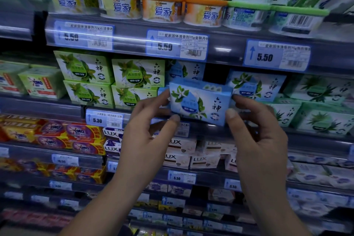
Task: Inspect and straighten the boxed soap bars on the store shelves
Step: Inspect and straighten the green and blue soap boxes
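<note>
The soap shelf (pixel 47 106) carries green boxes (pixel 138 73) stacked squarely toward its left end, seemingly done. One blue box (pixel 199 101) is held slightly tilted just before the front edge, pinched at its ends by the left hand (pixel 147 132) and right hand (pixel 254 132). Reseating it remains, probably in the dark gap behind.

Bare left hand (pixel 145 134), right hand (pixel 257 138) and forearms.

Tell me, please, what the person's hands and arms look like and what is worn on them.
The left hand and right hand are bare: no gloves, rings or watch show. Both forearms are bare too, no sleeve in view. The nails look short and plain.
</note>
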